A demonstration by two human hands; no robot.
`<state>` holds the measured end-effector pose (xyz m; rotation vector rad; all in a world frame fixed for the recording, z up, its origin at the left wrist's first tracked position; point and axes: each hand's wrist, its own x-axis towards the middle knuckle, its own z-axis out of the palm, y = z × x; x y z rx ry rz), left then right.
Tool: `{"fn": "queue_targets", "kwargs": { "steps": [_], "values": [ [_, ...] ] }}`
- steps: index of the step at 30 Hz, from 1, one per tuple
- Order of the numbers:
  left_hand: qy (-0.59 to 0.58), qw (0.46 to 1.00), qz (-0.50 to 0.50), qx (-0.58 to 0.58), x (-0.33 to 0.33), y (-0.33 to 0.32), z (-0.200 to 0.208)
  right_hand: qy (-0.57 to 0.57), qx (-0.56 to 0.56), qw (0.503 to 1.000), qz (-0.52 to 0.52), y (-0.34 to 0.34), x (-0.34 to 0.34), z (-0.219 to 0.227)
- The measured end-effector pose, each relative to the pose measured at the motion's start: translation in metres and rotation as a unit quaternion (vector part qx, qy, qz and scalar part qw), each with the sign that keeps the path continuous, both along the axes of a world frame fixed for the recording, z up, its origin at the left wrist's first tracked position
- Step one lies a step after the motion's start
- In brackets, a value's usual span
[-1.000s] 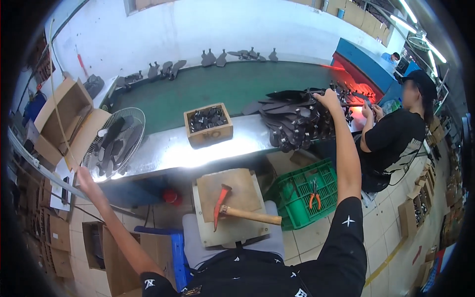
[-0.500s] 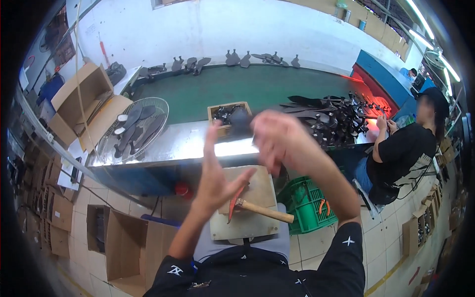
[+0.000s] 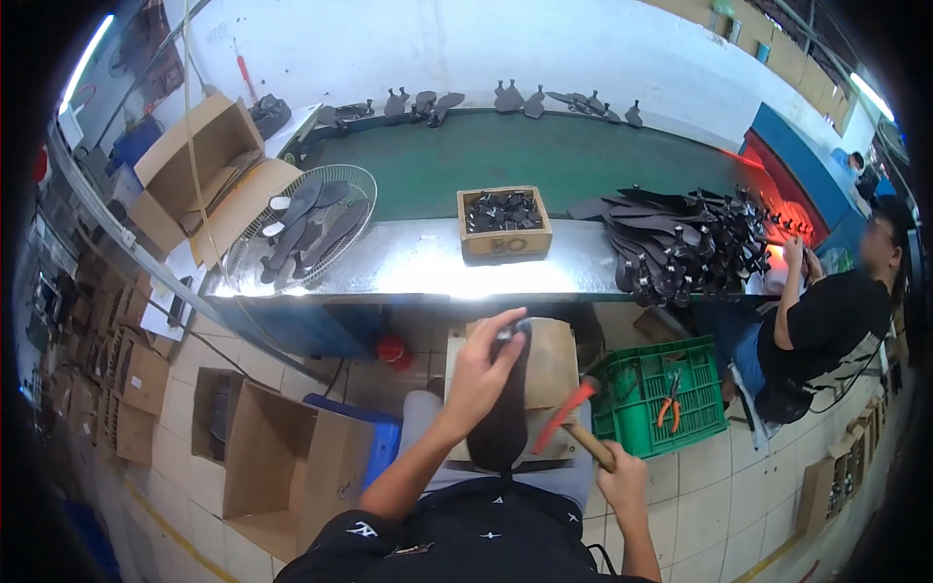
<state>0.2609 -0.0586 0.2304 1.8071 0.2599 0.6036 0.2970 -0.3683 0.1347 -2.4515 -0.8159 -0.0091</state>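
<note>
Half a second ago both hands were raised and blurred in front of the bench; now the left hand (image 3: pixel 483 364) has come down, fingers pinched on the top end of a long dark flat sole-shaped piece (image 3: pixel 505 413), and the right hand (image 3: pixel 622 478) is wrapped shut around the wooden handle of a hammer with a red head (image 3: pixel 573 428), which earlier lay loose on the block. The dark piece lies on the pale wooden block (image 3: pixel 554 360) over the person's lap, its long axis running nearly straight away from the body, the narrow held end pointing toward the bench and the broad end toward the waist. The hammer slants from the right hand up and left, its red head just beside the piece's right edge, whether touching I cannot tell. Ahead stands the shiny steel bench edge (image 3: pixel 408 267) with a small cardboard box of dark parts (image 3: pixel 503 222), a wire fan guard holding dark soles (image 3: pixel 301 228) to the left and a heap of black strappy pieces (image 3: pixel 680 243) to the right. A green plastic crate with orange pliers (image 3: pixel 666 394) sits just right of the block, and a seated person in black (image 3: pixel 826 321) works beyond it
</note>
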Motion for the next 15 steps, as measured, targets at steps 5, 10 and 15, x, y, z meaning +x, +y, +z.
{"fn": "queue_targets", "kwargs": {
  "steps": [5,10,15],
  "values": [
    [0.093,0.946,0.087,0.298,0.054,0.038,-0.055,0.140,0.096,0.983,-0.069,-0.068,-0.030,-0.058],
    [-0.030,0.943,0.115,0.311,0.155,0.114,-0.028,0.404,0.554,0.698,-0.206,-0.025,-0.051,-0.003],
    [0.097,0.872,0.094,0.471,0.243,0.175,-0.036,0.368,0.536,0.726,-0.225,-0.014,-0.014,-0.015]
  ]
}}
